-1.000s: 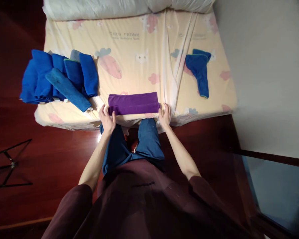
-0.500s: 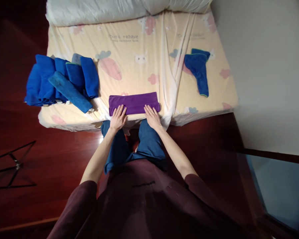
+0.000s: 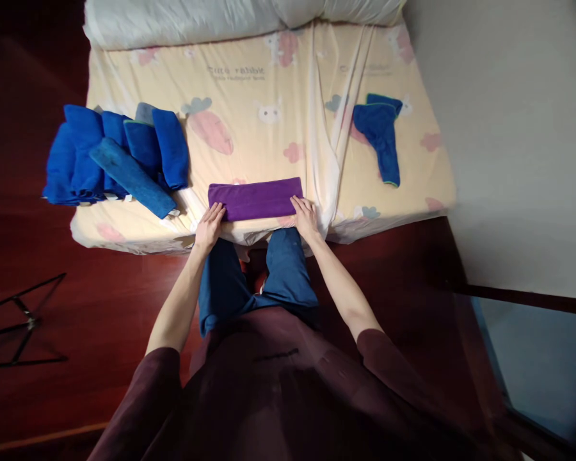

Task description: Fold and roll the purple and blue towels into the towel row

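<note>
A purple cloth (image 3: 259,199), folded into a long flat strip, lies near the front edge of the bed (image 3: 249,147). At its left end my left hand (image 3: 210,225) touches the near corner, fingers together on the edge. My right hand (image 3: 306,218) is at the cloth's right end, its fingertips on the near corner. Whether the fingers pinch the fabric or only rest on it is hard to tell. Several rolled blue cloths (image 3: 84,150) are heaped on the bed's left side, with one lighter blue roll (image 3: 132,178) lying slantwise over them.
A crumpled blue cloth with green edging (image 3: 381,131) lies on the right part of the bed. A white quilt (image 3: 187,24) spans the far end. Black stand legs (image 3: 26,314) are on the floor at left, and a pale wall (image 3: 518,147) rises at right.
Both hands have moved outward from the top of the purple cloth to its two ends, the left hand leftward and the right hand rightward. The cloth stays flat in place.
</note>
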A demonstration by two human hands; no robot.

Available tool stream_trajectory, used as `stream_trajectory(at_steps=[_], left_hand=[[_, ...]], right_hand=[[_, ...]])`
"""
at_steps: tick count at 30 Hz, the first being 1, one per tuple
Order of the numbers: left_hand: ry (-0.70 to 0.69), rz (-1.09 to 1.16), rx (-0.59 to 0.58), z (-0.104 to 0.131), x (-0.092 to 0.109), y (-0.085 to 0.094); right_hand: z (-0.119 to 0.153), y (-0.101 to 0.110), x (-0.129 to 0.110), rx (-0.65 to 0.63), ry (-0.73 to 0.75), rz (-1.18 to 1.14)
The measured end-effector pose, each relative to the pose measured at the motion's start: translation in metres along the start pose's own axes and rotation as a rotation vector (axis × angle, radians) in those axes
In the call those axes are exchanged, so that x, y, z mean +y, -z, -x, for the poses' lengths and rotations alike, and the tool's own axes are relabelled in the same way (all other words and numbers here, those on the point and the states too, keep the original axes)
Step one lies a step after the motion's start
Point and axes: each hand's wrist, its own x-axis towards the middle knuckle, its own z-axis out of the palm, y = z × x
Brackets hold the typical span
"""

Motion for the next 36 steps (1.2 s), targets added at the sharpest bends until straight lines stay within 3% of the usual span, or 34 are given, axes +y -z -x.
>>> stream_trajectory(at_steps=[6,10,18,24,30,36], left_hand=[[-0.060,0.054,0.026,0.025,-0.003,0.009],[-0.018,0.188,0.081,0.030,-0.008,0.010],[0.220,0.309,0.181,0.020,-0.015,0.009],[0.485,0.436,0.324,0.009,-0.015,0.002],[0.547,0.621,0.365,-0.017,-0.019,-0.002],[0.568,0.517,0.376,-0.024,-0.016,0.002]], right_hand=[[0.016,0.013,0.016,-0.034,0.111,-0.095],[0.020,0.007,0.029,0.066,0.008,-0.279],[0.006,-0.003,0.040,0.158,-0.100,-0.587],[-0.002,-0.013,0.047,0.193,-0.293,-0.692],[-0.013,-0.022,0.046,0.319,-0.363,-0.679],[-0.022,-0.029,0.041,0.367,-0.430,-0.717]])
